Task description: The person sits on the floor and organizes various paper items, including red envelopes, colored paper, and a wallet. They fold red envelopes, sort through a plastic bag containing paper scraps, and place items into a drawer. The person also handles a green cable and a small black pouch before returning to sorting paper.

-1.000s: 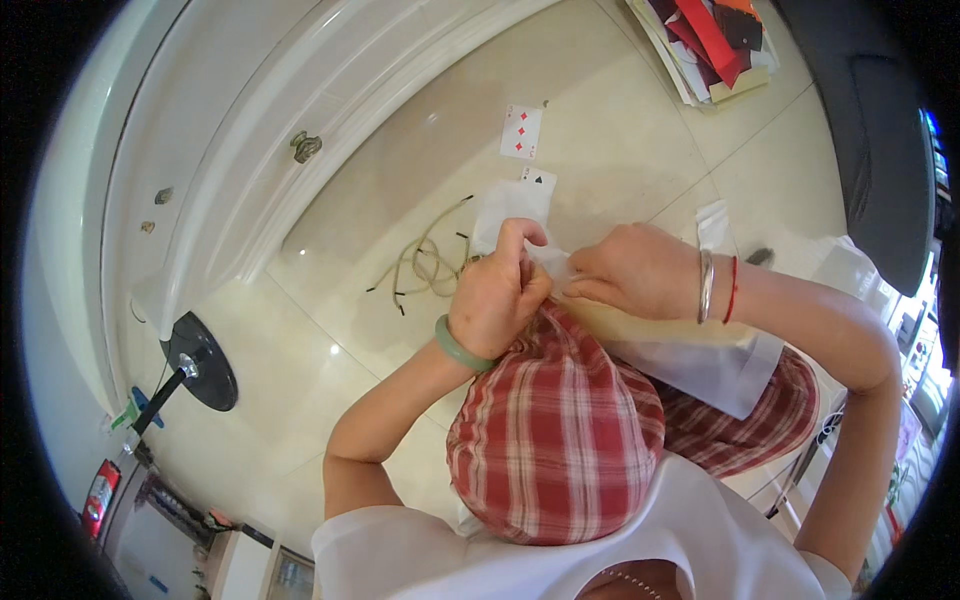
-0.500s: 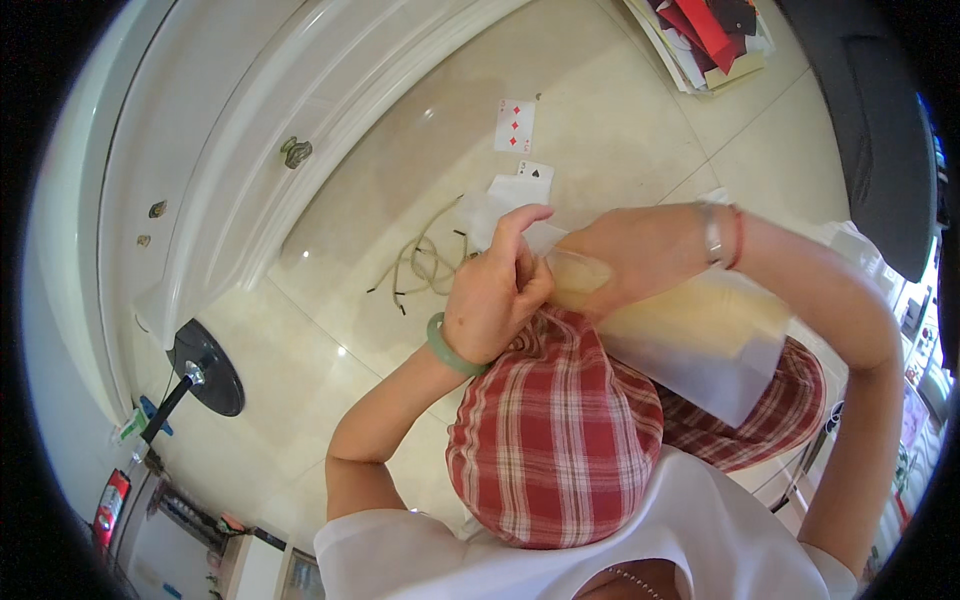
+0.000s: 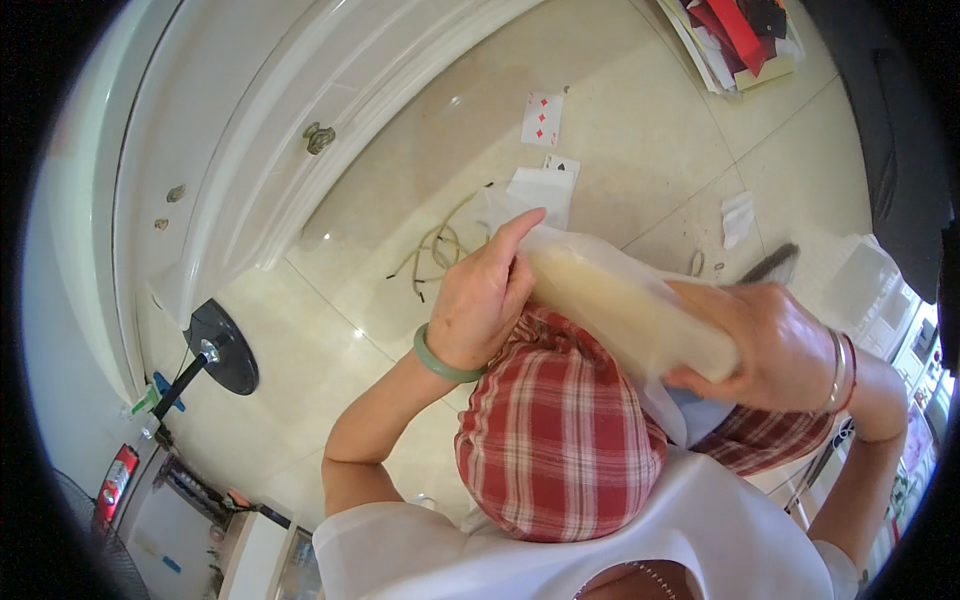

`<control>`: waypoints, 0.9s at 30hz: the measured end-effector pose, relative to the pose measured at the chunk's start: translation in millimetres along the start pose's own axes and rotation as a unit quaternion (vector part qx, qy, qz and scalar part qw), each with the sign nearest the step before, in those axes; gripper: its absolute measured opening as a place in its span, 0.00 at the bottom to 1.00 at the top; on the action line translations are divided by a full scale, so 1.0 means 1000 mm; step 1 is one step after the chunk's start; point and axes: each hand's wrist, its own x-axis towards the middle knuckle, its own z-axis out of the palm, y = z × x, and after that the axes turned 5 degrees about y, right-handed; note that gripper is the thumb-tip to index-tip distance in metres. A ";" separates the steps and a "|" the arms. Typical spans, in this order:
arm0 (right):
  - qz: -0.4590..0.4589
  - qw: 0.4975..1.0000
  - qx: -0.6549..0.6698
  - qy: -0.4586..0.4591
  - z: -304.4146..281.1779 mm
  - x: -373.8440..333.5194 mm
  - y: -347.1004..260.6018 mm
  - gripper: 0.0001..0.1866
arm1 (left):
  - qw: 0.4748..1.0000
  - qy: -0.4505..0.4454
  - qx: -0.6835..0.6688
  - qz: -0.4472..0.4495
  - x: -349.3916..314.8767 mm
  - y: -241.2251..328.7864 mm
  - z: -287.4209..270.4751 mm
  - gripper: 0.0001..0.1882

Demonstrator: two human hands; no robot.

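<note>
A long translucent plastic bag [image 3: 610, 295] with something pale yellow inside stretches slantwise above my red plaid trouser leg [image 3: 560, 430]. My left hand [image 3: 482, 295], with a green bangle at the wrist, closes on the bag's upper left end, its index finger pointing out. At the lower right end, my right hand [image 3: 785, 340] wraps over the bag with the thumb underneath. What exactly the bag contains is blurred by the plastic.
On the tiled floor ahead lie two playing cards [image 3: 541, 119], a white sheet [image 3: 540, 188] and a tangled beige cord [image 3: 436, 250]. A paper scrap [image 3: 737, 219] is farther right. A white cabinet [image 3: 250, 110], a black round stand base [image 3: 222, 348] and a dark chair [image 3: 885, 150] border the space.
My right hand has moved right and toward me, away from my left hand, to the bag's lower end. More of the bag now shows between them. My left hand keeps nearly the same place.
</note>
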 end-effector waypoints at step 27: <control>-0.205 0.934 -0.266 0.123 0.026 -0.011 0.035 0.23 | 0.886 -0.370 0.256 0.111 0.080 0.039 -0.024 0.17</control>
